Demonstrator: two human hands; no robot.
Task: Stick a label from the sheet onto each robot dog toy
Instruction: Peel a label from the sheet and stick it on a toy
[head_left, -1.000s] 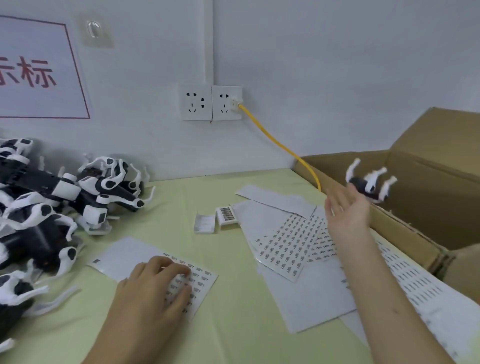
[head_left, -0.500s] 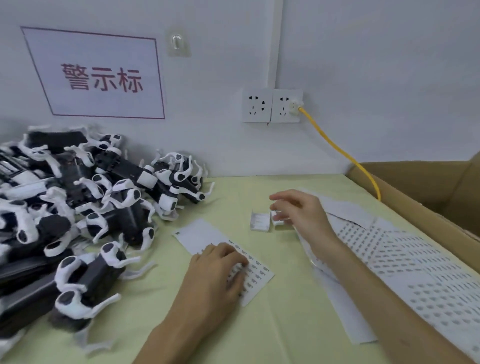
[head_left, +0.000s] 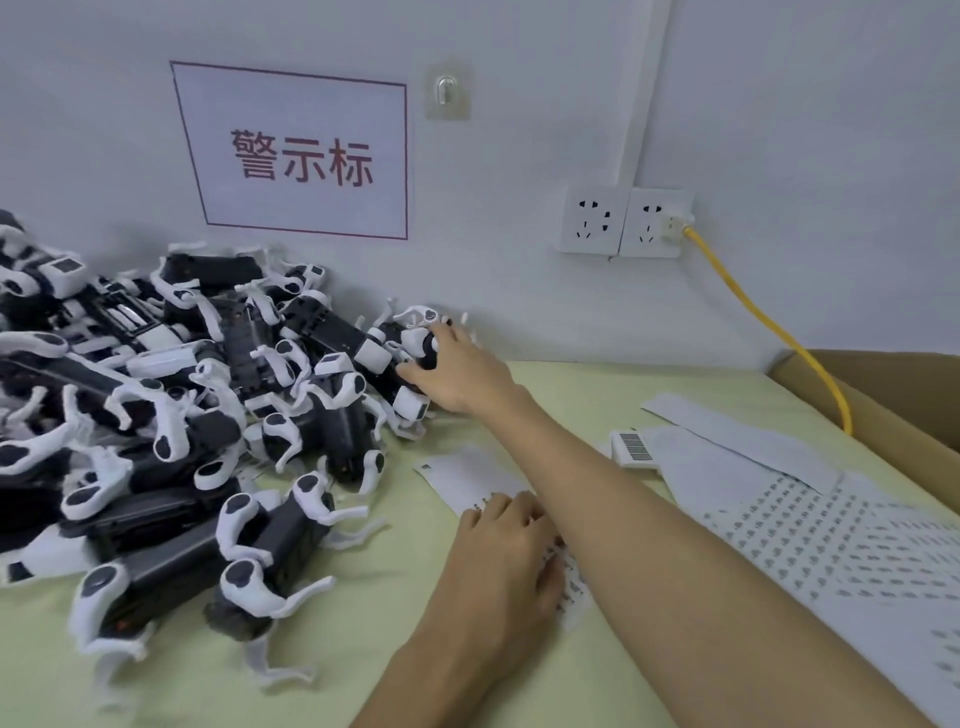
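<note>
One robot dog toy (head_left: 410, 345) under right hand (head_left: 460, 374).

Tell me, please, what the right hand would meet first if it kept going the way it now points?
The right hand points up-left into the toy pile, and its fingers already touch the nearest toy dog. That dog is first in line; just behind it seems to be the wall, though depth is unclear.

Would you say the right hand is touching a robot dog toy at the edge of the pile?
Touching. The head view shows the right hand with its fingers curled around a robot dog toy at the pile's right edge, no gap visible.
</note>
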